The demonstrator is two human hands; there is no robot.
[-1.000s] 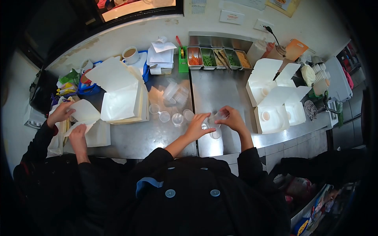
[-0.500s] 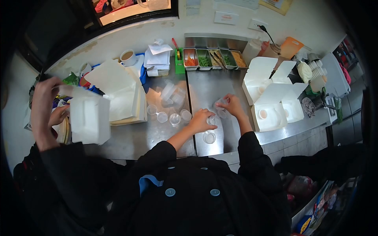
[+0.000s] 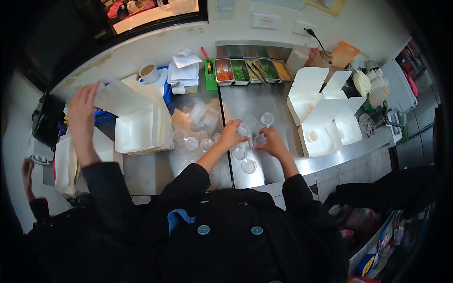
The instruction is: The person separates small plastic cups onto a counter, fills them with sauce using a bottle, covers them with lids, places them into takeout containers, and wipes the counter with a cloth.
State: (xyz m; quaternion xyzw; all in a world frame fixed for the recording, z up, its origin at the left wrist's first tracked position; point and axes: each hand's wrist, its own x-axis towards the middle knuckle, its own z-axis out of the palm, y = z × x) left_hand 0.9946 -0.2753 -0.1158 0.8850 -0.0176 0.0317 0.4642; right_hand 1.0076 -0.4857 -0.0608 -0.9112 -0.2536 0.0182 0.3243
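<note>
Both hands (image 3: pixel 231 135) (image 3: pixel 274 143) hold clear cups (image 3: pixel 243 129) (image 3: pixel 260 139); wall sign (image 3: pixel 265 21) illegible

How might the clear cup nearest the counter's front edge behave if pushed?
The cup looks small and see-through, so probably light. It likely slides easily on the smooth metal counter; its round shape suggests rolling if tipped.

1 head camera above the counter (image 3: pixel 146 174)

The view looks from the wearer's head, forward and steeply down, across the counter's near edge. It is near enough for the jacket (image 3: pixel 226 254) to fill the bottom middle, with the left hand (image 3: pixel 232 135) and right hand (image 3: pixel 272 143) beyond that edge. The wide lens bows the counter's edges and takes in the wall (image 3: pixel 233 32) behind the far edge.
</note>
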